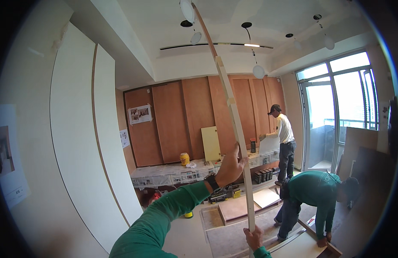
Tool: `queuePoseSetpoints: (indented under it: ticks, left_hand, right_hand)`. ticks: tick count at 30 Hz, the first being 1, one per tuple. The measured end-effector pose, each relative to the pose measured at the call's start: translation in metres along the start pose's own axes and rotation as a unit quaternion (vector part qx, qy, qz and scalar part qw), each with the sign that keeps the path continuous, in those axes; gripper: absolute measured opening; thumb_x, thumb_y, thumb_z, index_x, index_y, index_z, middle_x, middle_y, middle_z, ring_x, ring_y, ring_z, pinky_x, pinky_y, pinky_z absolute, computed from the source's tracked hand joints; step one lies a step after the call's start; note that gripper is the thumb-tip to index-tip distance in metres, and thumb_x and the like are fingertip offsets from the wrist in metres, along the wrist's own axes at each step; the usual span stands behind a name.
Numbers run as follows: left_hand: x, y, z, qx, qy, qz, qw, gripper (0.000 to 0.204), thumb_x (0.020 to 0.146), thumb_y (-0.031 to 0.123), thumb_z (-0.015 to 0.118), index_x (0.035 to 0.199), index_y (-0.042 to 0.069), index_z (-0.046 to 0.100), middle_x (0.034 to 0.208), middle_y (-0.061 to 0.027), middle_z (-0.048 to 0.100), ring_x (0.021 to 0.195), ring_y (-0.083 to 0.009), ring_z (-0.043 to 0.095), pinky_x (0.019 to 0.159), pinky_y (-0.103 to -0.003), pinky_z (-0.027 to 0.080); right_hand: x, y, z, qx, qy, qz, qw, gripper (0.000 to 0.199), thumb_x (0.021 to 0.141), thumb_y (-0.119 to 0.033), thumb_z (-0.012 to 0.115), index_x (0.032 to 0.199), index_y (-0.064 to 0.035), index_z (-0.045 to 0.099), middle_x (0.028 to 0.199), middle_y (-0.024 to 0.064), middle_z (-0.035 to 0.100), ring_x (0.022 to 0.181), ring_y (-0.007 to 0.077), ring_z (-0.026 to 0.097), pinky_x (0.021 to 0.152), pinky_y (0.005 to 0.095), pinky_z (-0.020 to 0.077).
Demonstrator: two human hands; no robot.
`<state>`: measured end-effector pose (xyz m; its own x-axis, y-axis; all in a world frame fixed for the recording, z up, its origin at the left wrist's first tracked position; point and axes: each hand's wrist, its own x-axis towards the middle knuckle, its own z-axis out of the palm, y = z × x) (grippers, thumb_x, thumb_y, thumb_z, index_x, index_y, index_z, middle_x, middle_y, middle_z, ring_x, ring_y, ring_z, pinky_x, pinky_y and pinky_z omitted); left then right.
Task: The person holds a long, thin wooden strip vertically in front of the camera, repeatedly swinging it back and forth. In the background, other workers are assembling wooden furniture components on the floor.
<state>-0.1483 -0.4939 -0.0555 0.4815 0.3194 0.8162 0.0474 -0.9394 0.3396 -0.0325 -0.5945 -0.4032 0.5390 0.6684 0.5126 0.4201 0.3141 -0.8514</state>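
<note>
A long, narrow wooden strip (240, 133) stands nearly upright in front of me, leaning a little left toward its top. Most of it is pale; the thinner upper length is brown and reaches up near the hanging ceiling lights. My left hand (232, 167), with a dark watch at the wrist and a green sleeve, is closed around the strip at about mid-length. Lower down, my right hand (253, 238) grips the same strip, its fingers wrapped around it.
Tall white panels (74, 129) line the left side. A covered ledge (164, 175) runs along brown wall panels (169, 120). One person (286, 133) stands at the ledge; another in green (313, 189) bends over a framed board (300, 247) at right. Round lights (259, 72) dangle from the ceiling.
</note>
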Motion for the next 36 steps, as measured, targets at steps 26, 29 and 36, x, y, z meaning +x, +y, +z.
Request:
queuePoseSetpoints:
  ticks: [26, 29, 36]
  left_hand:
    - [-0.012, -0.030, 0.042, -0.421, -0.045, -0.264, 0.867, 0.028, 0.099, 0.023, 0.068, 0.111, 0.002, 0.054, 0.089, -0.0077, 0.062, 0.072, -0.0236, 0.071, 0.069, -0.039, 0.062]
    - [-0.024, -0.037, 0.049, -0.439, -0.063, -0.283, 0.851, 0.031, 0.098, 0.025, 0.069, 0.112, 0.003, 0.053, 0.087, -0.0070, 0.061, 0.070, -0.0236, 0.070, 0.067, -0.040, 0.061]
    - [-0.084, -0.060, 0.069, -0.471, -0.074, -0.325, 0.817, 0.026, 0.100, 0.025, 0.066, 0.109, 0.006, 0.050, 0.083, -0.0059, 0.060, 0.071, -0.0237, 0.070, 0.070, -0.041, 0.063]
  right_hand:
    - [-0.289, 0.215, -0.024, -0.104, -0.195, 0.205, 0.953, 0.042, 0.094, -0.040, 0.067, 0.112, -0.0026, 0.068, 0.077, 0.0107, 0.062, 0.071, 0.0244, 0.059, 0.064, 0.0426, 0.0493]
    - [-0.316, 0.221, -0.043, -0.163, -0.222, 0.252, 0.928, 0.041, 0.093, -0.040, 0.066, 0.109, -0.0018, 0.069, 0.081, 0.0131, 0.064, 0.075, 0.0271, 0.061, 0.067, 0.0441, 0.0504]
    - [-0.389, 0.230, -0.100, -0.266, -0.270, 0.342, 0.860, 0.041, 0.091, -0.040, 0.065, 0.102, -0.0002, 0.069, 0.089, 0.0189, 0.068, 0.082, 0.0334, 0.066, 0.073, 0.0475, 0.0531]
